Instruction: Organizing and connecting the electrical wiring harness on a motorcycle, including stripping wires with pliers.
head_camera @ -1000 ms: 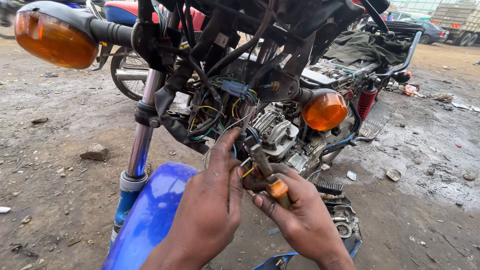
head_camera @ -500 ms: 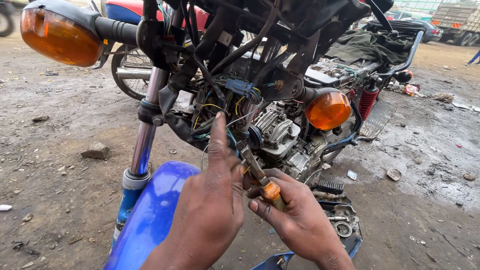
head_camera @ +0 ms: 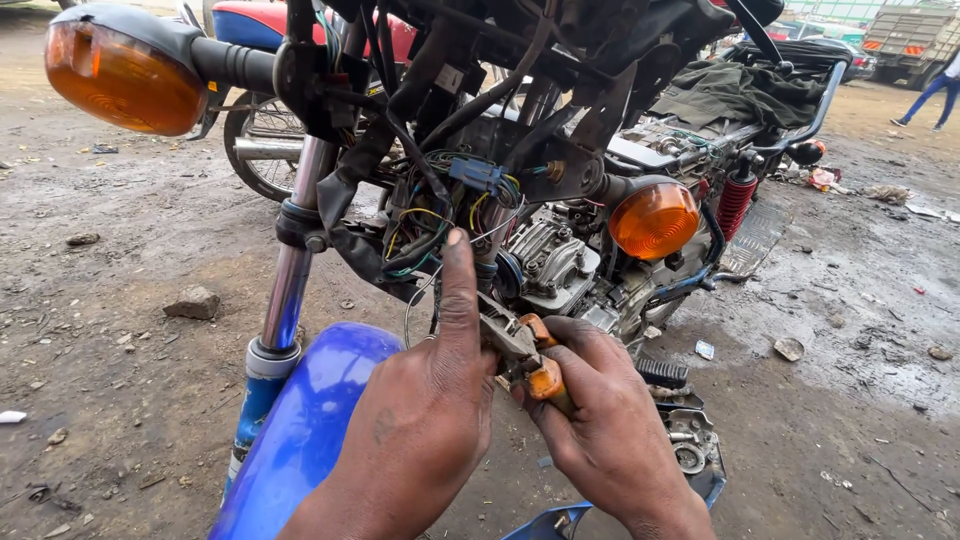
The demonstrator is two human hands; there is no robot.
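My right hand [head_camera: 610, 430] grips pliers [head_camera: 528, 357] by their orange handles, jaws pointing up-left toward a tangle of coloured wires [head_camera: 440, 225] at the head of a stripped motorcycle. My left hand [head_camera: 420, 420] rests against the pliers' jaws, its index finger stretched up and touching the wire bundle; whether it pinches a wire is hidden. Two orange turn signals flank the wires, a big one at the upper left [head_camera: 125, 75] and another on the right [head_camera: 655, 220]. The blue front fender [head_camera: 300, 430] lies below my left hand.
The chrome fork tube [head_camera: 285, 290] stands left of my hands. The engine [head_camera: 545, 260] sits behind the wiring. A red motorcycle's wheel [head_camera: 260, 150] is behind. Stones [head_camera: 195, 302] and litter dot the muddy ground. A person's legs [head_camera: 935, 90] and a truck [head_camera: 915, 40] are far right.
My left index finger has stretched higher along the wire bundle. The pliers and my right hand have lifted slightly with it.
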